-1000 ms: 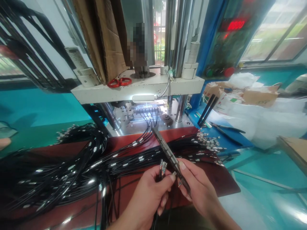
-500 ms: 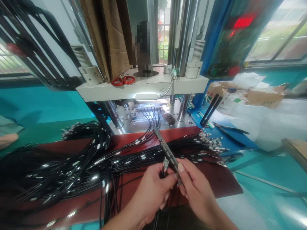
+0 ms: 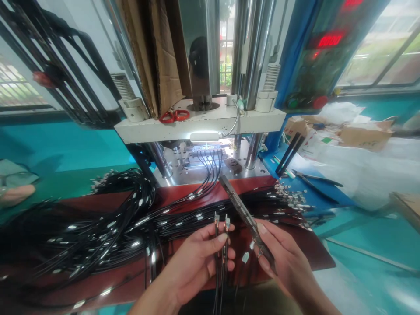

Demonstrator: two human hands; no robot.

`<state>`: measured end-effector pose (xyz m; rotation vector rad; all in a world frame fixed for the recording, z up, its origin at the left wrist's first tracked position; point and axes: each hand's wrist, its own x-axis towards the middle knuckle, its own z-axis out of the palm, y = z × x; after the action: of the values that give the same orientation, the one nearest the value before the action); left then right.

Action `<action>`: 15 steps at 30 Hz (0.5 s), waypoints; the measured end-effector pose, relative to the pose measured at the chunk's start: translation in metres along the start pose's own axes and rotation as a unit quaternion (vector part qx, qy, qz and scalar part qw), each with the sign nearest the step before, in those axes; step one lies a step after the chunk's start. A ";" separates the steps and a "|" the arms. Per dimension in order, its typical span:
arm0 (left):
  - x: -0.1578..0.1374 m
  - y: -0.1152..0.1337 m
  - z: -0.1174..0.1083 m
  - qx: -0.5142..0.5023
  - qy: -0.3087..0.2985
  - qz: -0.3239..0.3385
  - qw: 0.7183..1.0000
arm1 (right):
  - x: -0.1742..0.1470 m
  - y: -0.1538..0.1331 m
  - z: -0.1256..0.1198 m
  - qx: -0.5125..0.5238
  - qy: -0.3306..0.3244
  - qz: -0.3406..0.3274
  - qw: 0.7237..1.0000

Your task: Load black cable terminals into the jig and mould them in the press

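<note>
My left hand (image 3: 197, 258) pinches two thin black cables (image 3: 220, 232) upright, their metal tips showing above the fingers. My right hand (image 3: 284, 258) grips a long dark fixture strip (image 3: 241, 210) that slants up and to the left toward the press. A small loose connector (image 3: 245, 257) hangs between the two hands. Both hands hover over the dark red mat (image 3: 305, 249) at the front of the bench.
A large heap of black cables (image 3: 98, 223) with metal ends spreads over the mat's left and middle. Behind stands a press (image 3: 200, 120) with a lit work plate holding several cables, and red scissors (image 3: 173, 116) on top. Cardboard and plastic bags (image 3: 344, 131) lie right.
The hands have drawn apart. My left hand now holds the two cables separated and a little higher, while my right hand has moved right with the strip. The view has shifted slightly.
</note>
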<state>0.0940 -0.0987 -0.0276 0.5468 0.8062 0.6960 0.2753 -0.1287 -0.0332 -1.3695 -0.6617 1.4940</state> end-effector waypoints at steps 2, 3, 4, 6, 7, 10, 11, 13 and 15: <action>0.000 -0.002 0.000 0.011 0.010 -0.007 1.000 | 0.002 0.002 -0.001 0.005 -0.014 0.006 1.000; 0.000 -0.002 0.000 0.022 0.019 -0.010 1.000 | 0.002 0.003 -0.001 0.005 -0.024 0.009 1.000; 0.000 -0.003 0.001 0.031 0.029 -0.011 0.999 | 0.003 0.003 -0.001 0.005 -0.034 0.011 0.999; 0.002 -0.004 0.002 0.040 0.046 -0.006 0.998 | 0.004 0.004 -0.002 0.003 -0.050 0.014 0.999; 0.002 -0.004 0.003 0.041 0.053 0.000 0.998 | 0.004 0.003 -0.002 0.000 -0.055 0.012 0.998; 0.003 -0.005 0.005 0.055 0.056 0.008 0.997 | 0.004 0.002 -0.003 -0.014 -0.065 -0.002 0.998; 0.004 -0.005 0.006 0.063 0.055 0.007 0.996 | 0.004 0.002 -0.003 -0.020 -0.072 -0.007 0.997; 0.003 -0.006 0.006 0.080 0.058 0.004 0.995 | 0.004 0.000 -0.004 -0.029 -0.085 -0.013 0.996; 0.003 -0.007 0.007 0.098 0.066 0.002 0.993 | 0.003 -0.001 -0.004 -0.030 -0.101 -0.022 0.994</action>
<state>0.1035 -0.1022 -0.0297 0.6841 1.0033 0.6649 0.2793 -0.1261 -0.0349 -1.2499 -0.8641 1.6005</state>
